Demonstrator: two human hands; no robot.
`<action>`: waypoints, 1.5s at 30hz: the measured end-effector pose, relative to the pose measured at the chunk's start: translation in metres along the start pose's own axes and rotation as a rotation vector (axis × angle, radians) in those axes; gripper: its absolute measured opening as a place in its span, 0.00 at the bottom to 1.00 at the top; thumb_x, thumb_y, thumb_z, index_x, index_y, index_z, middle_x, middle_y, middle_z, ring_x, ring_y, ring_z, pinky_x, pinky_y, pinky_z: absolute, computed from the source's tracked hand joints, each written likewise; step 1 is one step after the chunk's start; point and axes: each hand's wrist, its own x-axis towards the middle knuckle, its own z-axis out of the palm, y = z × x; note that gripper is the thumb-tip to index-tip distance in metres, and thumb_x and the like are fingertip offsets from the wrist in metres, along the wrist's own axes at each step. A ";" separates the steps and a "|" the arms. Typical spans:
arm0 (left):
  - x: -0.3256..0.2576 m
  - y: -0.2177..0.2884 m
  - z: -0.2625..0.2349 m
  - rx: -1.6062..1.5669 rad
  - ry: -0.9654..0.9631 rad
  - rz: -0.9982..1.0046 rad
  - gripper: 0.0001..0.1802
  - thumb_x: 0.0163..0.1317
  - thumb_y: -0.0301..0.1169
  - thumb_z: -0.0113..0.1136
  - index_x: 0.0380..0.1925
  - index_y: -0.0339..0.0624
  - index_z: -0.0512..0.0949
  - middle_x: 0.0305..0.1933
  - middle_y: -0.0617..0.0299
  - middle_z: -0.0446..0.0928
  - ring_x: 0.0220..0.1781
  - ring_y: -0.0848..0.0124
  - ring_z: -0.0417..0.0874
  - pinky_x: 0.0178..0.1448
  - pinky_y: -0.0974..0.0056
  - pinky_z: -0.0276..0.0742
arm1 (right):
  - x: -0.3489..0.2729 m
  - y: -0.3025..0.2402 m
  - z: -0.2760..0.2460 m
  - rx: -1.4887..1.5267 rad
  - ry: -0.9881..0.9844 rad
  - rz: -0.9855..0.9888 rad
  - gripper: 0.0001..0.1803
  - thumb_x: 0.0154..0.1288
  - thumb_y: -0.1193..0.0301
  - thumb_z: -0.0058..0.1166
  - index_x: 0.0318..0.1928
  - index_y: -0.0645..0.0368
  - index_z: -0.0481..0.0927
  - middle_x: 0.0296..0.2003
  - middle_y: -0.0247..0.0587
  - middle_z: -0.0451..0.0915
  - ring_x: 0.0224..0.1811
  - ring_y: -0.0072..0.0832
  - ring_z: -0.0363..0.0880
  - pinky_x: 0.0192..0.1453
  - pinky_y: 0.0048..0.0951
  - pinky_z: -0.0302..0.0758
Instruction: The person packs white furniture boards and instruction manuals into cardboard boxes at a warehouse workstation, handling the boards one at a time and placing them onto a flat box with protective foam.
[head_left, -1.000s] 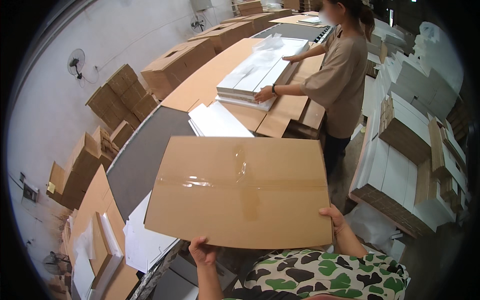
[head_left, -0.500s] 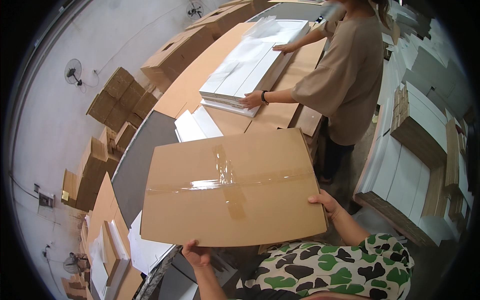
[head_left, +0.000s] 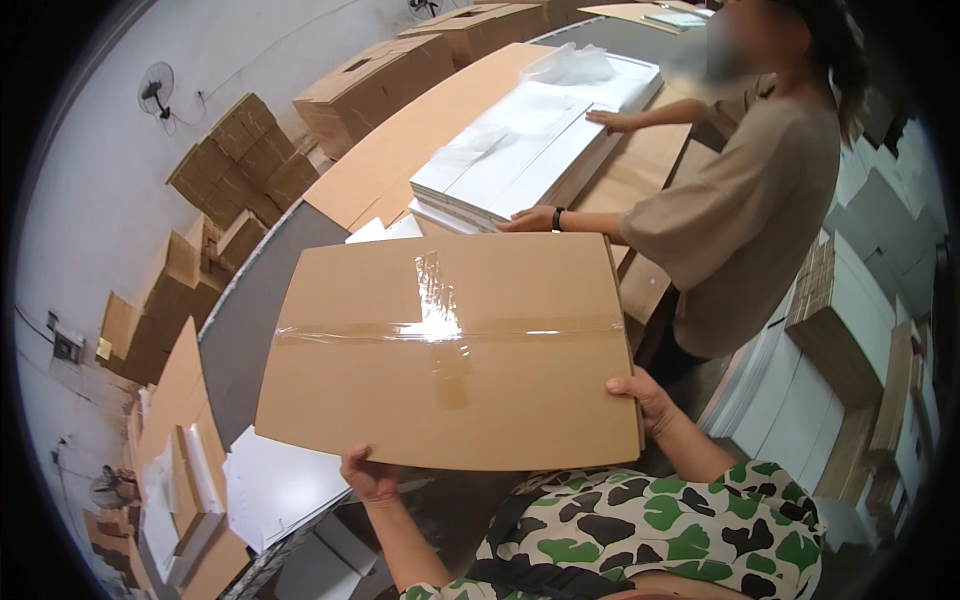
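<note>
A large flat cardboard box (head_left: 530,400), with shiny clear tape crossing its middle, is held up in front of me. My left hand (head_left: 368,474) grips its near edge toward the left corner, fingers tucked underneath. At the box's right side, my right hand (head_left: 645,398) clasps the edge with the thumb on top. The box's underside is hidden. Beyond it, a co-worker in a brown top (head_left: 735,215) rests both hands on a stack of flat white boards (head_left: 530,150), partly covered by a crumpled translucent sheet (head_left: 570,66).
A long grey table (head_left: 250,290) carries cardboard sheets and white sheets (head_left: 280,485) at its near left. Brown cartons (head_left: 245,155) stand along the wall, with a fan (head_left: 156,88) above. Stacked white boards (head_left: 790,370) line the right side, behind the co-worker.
The box has shifted slightly left and up in view, with both my hands still on it. The co-worker and the white stack now appear farther right.
</note>
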 end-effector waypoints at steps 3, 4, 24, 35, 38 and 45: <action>0.039 0.000 0.001 0.006 0.033 0.060 0.21 0.42 0.28 0.51 0.41 0.35 0.72 0.40 0.58 0.74 0.45 0.63 0.76 0.54 0.56 0.71 | 0.020 -0.013 0.010 0.002 0.026 0.057 0.28 0.51 0.72 0.55 0.54 0.68 0.65 0.44 0.46 0.74 0.45 0.32 0.77 0.48 0.33 0.76; 0.054 0.004 -0.005 0.007 0.028 0.077 0.20 0.42 0.27 0.51 0.40 0.35 0.72 0.39 0.59 0.74 0.44 0.63 0.76 0.54 0.56 0.71 | 0.028 -0.014 0.012 0.016 0.015 0.074 0.28 0.51 0.72 0.55 0.54 0.67 0.65 0.44 0.46 0.74 0.45 0.32 0.77 0.49 0.33 0.76; 0.142 -0.124 0.180 -0.198 0.070 -0.016 0.16 0.44 0.26 0.55 0.38 0.42 0.74 0.34 0.66 0.76 0.38 0.69 0.76 0.48 0.59 0.73 | 0.137 -0.099 -0.032 0.090 -0.281 -0.138 0.26 0.59 0.72 0.47 0.60 0.48 0.64 0.56 0.41 0.68 0.59 0.35 0.66 0.60 0.38 0.63; 0.121 -0.205 0.282 -0.046 -0.165 0.029 0.18 0.53 0.31 0.57 0.42 0.31 0.74 0.47 0.51 0.74 0.51 0.62 0.74 0.61 0.60 0.68 | 0.163 -0.187 0.014 0.383 -0.033 -0.204 0.13 0.49 0.75 0.60 0.38 0.55 0.76 0.33 0.31 0.79 0.38 0.21 0.76 0.47 0.25 0.71; 0.114 -0.212 0.277 -0.027 -0.357 0.038 0.29 0.54 0.39 0.60 0.52 0.33 0.68 0.53 0.51 0.71 0.58 0.56 0.68 0.67 0.52 0.58 | 0.159 -0.218 -0.016 0.389 -0.038 -0.142 0.11 0.48 0.75 0.58 0.36 0.56 0.77 0.32 0.32 0.79 0.37 0.22 0.77 0.48 0.26 0.72; 0.099 -0.080 0.189 -0.122 -0.174 0.122 0.63 0.36 0.61 0.67 0.63 0.31 0.48 0.67 0.44 0.50 0.67 0.51 0.53 0.68 0.47 0.49 | 0.146 -0.236 -0.046 0.255 0.041 -0.158 0.09 0.44 0.73 0.60 0.30 0.56 0.78 0.28 0.32 0.79 0.32 0.20 0.77 0.40 0.23 0.73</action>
